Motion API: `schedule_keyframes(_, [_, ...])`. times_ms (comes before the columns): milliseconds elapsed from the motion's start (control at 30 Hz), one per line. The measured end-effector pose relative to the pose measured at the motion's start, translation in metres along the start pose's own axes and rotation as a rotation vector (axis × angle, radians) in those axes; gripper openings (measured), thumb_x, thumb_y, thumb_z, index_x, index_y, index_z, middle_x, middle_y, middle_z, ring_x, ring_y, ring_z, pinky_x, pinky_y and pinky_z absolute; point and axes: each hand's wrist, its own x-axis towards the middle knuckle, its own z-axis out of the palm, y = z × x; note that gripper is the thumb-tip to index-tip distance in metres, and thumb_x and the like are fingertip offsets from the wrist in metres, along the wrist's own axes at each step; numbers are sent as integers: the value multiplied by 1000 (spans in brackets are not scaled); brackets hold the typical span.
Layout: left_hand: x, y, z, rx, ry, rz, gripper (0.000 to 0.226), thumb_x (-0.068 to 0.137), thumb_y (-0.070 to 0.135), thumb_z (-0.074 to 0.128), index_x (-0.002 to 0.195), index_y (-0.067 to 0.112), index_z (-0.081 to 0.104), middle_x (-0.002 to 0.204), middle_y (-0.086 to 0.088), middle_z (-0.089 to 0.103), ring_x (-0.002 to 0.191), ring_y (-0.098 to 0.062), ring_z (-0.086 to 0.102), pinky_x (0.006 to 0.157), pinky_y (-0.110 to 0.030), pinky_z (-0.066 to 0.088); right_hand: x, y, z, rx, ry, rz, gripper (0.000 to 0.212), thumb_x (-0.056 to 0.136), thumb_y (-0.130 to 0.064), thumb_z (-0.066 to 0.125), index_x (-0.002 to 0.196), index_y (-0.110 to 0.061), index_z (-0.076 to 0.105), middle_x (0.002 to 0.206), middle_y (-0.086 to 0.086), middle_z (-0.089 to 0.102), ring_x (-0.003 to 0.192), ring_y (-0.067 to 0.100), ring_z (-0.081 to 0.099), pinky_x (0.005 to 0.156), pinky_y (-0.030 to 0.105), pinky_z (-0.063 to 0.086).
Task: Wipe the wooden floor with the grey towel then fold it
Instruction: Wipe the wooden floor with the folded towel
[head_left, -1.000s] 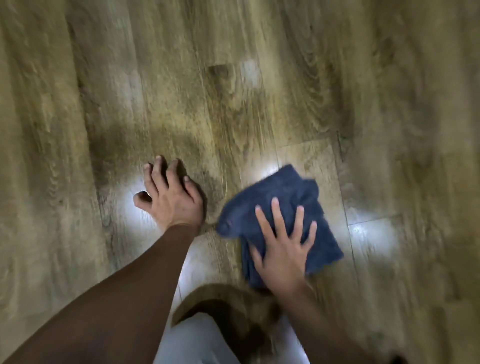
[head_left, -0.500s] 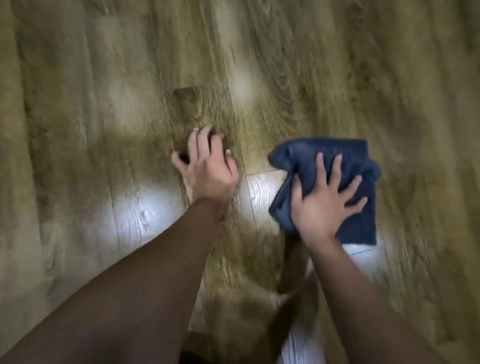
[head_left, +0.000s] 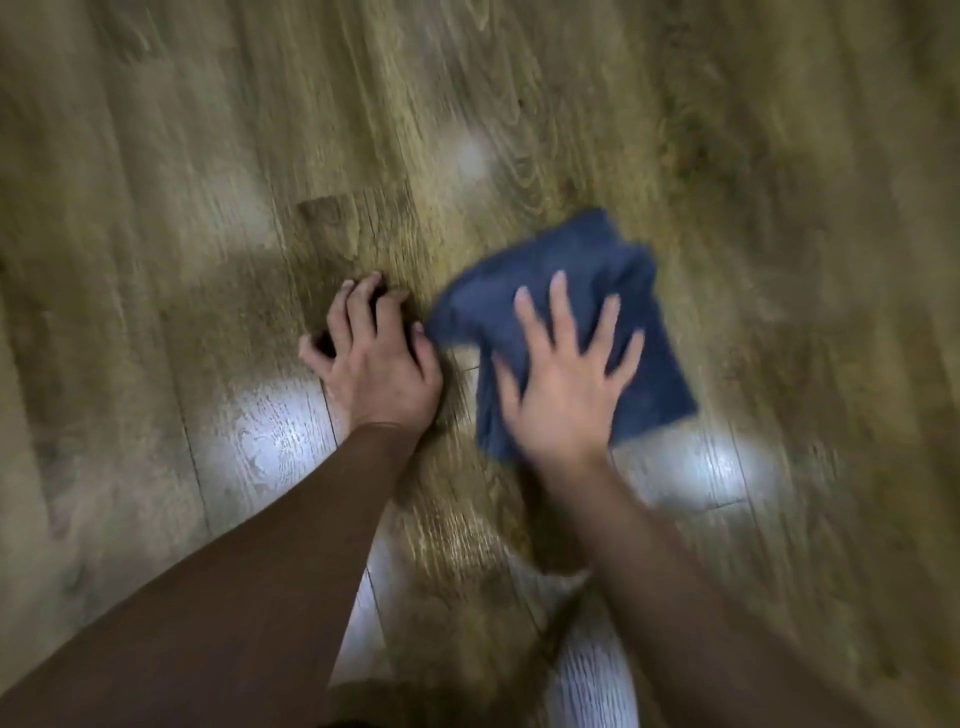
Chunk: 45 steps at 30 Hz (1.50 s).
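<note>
Blue-grey terry cloth, that's your crumpled grey towel (head_left: 587, 306), lying bunched flat on the brown wood-grain plank floor (head_left: 208, 156) just right of centre. Your right hand (head_left: 566, 384) is palm-down on its near half, fingers (head_left: 561, 312) straight and fanned wide apart, pressing rather than pinching; the cloth sticks out beyond the fingertips on the far side and past the little finger on the right. Your left hand (head_left: 376, 358) is planted on the bare boards just beside the towel's left corner, fingers bent and propped on their tips, holding nothing. Whether the little finger touches the cloth is lost in blur. Bright glare patches gleam on the planks near both wrists.
</note>
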Motion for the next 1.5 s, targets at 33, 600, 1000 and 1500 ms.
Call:
schedule_keyframes(33, [1,0,0,-5,1,-1,37,93,35,43,125,22,56,148,1,46,143,-22,32,105,-56,18,-41,-3,6,-6,-16,-16,70,93,-58,44,157,-37,26,168,-3,15,152,45,9,115,70,9])
schedule_keyframes(600, [83,21,7,64,-11,143,32,87,34,46,114,20,57,132,-2,51,125,-29,43,102,-63,29,17,27,3,15,8,139,67,92,-61,43,154,-42,30,166,-6,21,148,49,15,110,74,12])
schedule_keyframes(1000, [87,15,11,39,-41,151,36,90,39,46,122,26,55,144,1,46,137,-24,33,104,-60,24,225,35,-24,85,-1,258,66,95,-66,29,156,-41,23,169,-5,10,149,52,3,111,76,0])
schedule_keyframes(1500, [86,16,13,46,19,169,33,88,36,48,118,25,55,140,0,48,133,-27,36,103,-56,24,-146,-5,16,-50,-141,105,82,82,-56,59,156,-41,28,168,-7,18,150,44,19,114,72,15])
